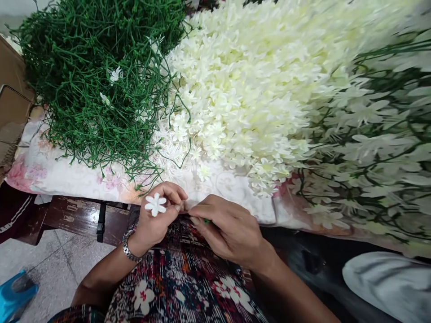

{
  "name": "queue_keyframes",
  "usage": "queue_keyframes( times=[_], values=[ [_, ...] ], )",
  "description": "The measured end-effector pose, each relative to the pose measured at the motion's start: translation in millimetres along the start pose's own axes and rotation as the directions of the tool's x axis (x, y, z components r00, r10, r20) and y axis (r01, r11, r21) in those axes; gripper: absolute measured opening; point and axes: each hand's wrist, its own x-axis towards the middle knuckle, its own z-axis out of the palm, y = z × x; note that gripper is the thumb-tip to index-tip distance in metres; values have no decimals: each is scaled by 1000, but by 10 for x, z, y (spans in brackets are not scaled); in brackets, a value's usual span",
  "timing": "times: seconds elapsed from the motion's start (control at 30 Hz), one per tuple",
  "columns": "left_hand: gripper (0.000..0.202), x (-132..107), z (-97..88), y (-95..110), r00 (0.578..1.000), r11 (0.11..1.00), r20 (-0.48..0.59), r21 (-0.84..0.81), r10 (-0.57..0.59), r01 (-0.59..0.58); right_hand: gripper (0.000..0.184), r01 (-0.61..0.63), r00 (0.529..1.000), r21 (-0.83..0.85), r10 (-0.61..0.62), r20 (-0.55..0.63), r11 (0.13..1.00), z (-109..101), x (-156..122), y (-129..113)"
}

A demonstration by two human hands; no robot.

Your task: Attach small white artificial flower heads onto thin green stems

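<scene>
My left hand [155, 220], with a metal watch band [130, 246] at the wrist, is closed in a pinch. A white artificial flower [155, 204] sticks out between its thumb and forefinger, petals facing up. My right hand [229, 226] is pinched too, its fingertips almost meeting those of the left. A bit of green stem [206, 221] shows under the right fingers; the rest is hidden. Just beyond the hands lie a heap of green plastic stems [97, 89] and a large pile of cream flower heads [242, 98]. Thin white pieces [173, 154] lie between the two.
A floral cloth [81, 179] covers the work surface. Finished-looking white flower sprays on green stems [367, 134] spread along the right. A cardboard box [11, 107] stands at the far left. Below left, a blue plastic object [16, 294] is on the tiled floor [63, 260].
</scene>
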Motion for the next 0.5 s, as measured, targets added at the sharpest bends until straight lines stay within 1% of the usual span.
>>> queue_keyframes(
  times=[0.1, 0.17, 0.27, 0.37, 0.43, 0.5],
  values=[
    [7, 0, -2, 7, 999, 998, 36, 44, -38, 37, 18, 99, 994, -20, -98, 49, 995, -22, 59, -2],
    [6, 1, -6, 1, 998, 996, 51, 76, -38, 34, 17, 132, 990, -53, -129, 61, 990, -9, 90, -2],
    [11, 4, -18, 10, 997, 982, 82, 188, -6, -10, 19, 133, 989, -92, -125, 79, 987, 20, 110, -5],
    [13, 3, -33, 46, 991, 951, 126, 300, 34, -71, 16, 131, 990, -164, -119, 80, 978, 32, 114, -17],
    [10, -3, -48, 67, 989, 940, 143, 329, 45, -90, 16, 131, 990, -178, -119, 75, 975, 17, 122, -18],
    [11, -14, -73, 70, 992, 943, 121, 321, 46, -83, 23, 122, 991, -145, -112, 75, 982, -12, 147, 2]
  ],
)
